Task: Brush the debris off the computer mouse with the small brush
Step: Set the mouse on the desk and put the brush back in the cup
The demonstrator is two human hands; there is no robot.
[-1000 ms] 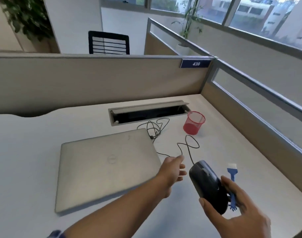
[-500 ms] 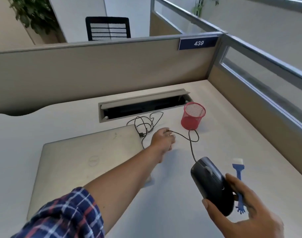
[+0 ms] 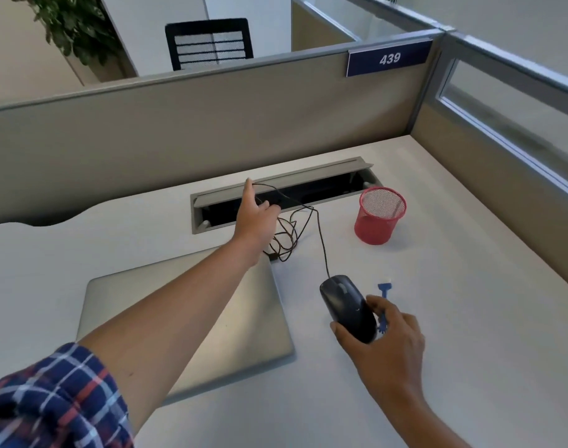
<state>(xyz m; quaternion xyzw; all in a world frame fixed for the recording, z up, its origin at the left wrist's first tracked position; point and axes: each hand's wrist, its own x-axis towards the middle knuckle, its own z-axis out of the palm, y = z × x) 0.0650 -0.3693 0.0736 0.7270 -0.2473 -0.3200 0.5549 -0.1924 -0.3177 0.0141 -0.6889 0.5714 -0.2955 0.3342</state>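
Note:
A black wired computer mouse (image 3: 345, 305) sits at the right of the white desk, gripped at its rear by my right hand (image 3: 386, 334), thumb on the left side and fingers on the right. Just right of it lies a small blue brush (image 3: 383, 291), partly hidden behind my fingers. My left hand (image 3: 255, 218) reaches far forward to the cable slot and holds the mouse's thin black cable (image 3: 321, 247) lifted over the index finger, which points up. The cable loops in a tangle below that hand.
A closed silver laptop (image 3: 192, 334) lies under my left forearm. A red mesh cup (image 3: 379, 215) stands right of the open cable slot (image 3: 285, 189). Beige partition walls (image 3: 179, 124) bound the desk at the back and right.
My left hand has moved from near the mouse forward to the cable slot, lifting the cable. The right hand keeps hold of the mouse, now lower toward the desk.

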